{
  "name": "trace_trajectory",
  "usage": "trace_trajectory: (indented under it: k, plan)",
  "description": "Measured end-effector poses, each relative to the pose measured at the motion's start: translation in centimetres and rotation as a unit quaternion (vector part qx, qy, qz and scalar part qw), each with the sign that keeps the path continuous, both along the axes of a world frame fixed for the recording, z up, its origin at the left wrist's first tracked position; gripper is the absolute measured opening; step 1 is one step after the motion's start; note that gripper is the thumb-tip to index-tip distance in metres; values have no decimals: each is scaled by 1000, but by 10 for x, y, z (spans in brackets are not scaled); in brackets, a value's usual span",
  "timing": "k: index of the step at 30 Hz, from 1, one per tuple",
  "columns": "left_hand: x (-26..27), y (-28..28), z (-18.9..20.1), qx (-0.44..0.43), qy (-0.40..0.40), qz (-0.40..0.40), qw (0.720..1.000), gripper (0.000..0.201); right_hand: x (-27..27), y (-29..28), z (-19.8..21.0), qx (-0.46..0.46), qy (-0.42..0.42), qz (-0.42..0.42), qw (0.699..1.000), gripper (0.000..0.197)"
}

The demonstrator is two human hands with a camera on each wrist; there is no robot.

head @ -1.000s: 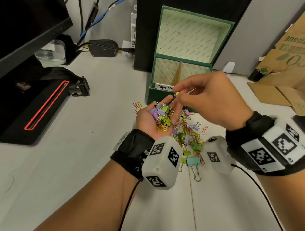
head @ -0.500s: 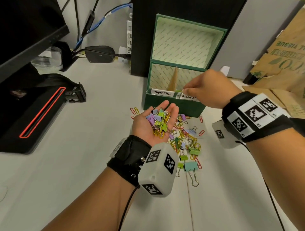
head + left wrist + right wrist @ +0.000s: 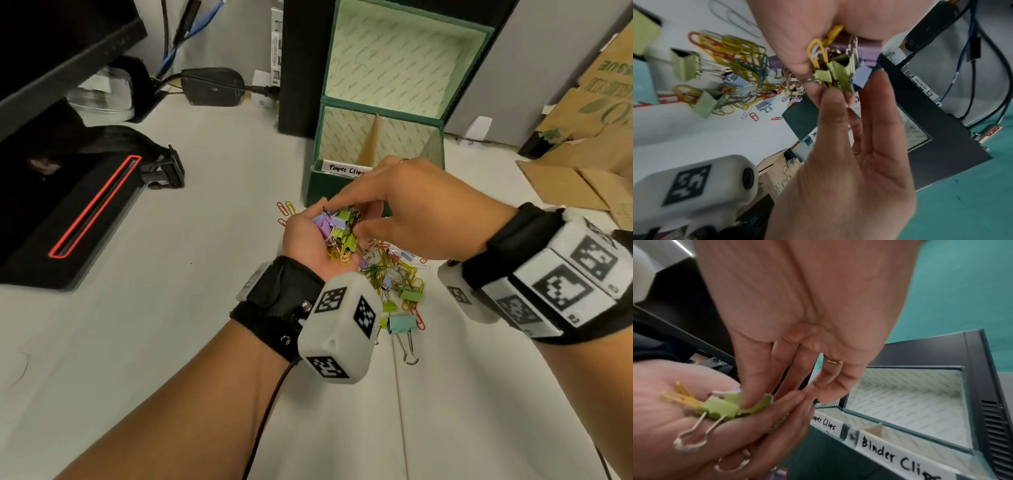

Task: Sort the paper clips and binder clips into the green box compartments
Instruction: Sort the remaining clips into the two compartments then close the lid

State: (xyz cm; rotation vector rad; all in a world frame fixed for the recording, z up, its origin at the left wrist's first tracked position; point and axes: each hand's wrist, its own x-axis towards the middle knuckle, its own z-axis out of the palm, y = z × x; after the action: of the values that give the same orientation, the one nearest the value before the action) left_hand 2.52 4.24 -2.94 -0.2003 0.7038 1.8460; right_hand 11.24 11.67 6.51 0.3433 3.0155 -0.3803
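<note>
The left grip [image 3: 308, 240] is a cupped palm, turned up, with its fingers curled round a handful of clips [image 3: 337, 229]: green, purple and blue binder clips tangled with yellow paper clips. The right grip [image 3: 411, 212] reaches down into that handful from above, its fingers [image 3: 756, 386] bent and its fingertips pressing on a green binder clip [image 3: 725, 405] that lies on the left palm with its wire handles sticking out towards the wrist. Whether the right fingers have pinched that clip or only touch it, I cannot tell. A ring [image 3: 832, 361] sits on one right finger.

Both hands hover just in front of the green box [image 3: 342, 192], which stands open on the white table [image 3: 171, 325] with its lid [image 3: 407, 58] tilted back. A cardboard divider [image 3: 371, 140] splits the box into two compartments; the front edge carries a label [image 3: 346, 168] reading "Paper Clips" on the left and another label [image 3: 900, 456] reading "Binder Clips" on the right.

Under and behind the hands a loose pile of clips [image 3: 394, 274] lies on the table, with a teal binder clip [image 3: 402, 323] at its near edge and a few stray paper clips [image 3: 286, 207] beside the box's left corner.
</note>
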Motion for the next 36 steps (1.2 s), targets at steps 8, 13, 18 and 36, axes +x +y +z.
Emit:
trace_trajectory:
  k: [8,13,18,36]
  plan:
    - [1,-2,5,-4,-21,12,1000,47,-1,5,-16,5,97,51,994,38]
    - [-1,-3,5,-4,-28,-3,1000,45,0,9,-16,-17,125,52,991,21]
    - [-2,0,3,44,-56,6,997,50,3,14,0,-44,152,-16,987,14]
    - [-6,4,-6,117,-104,-21,987,56,-3,52,6,-4,115,-141,983,22]
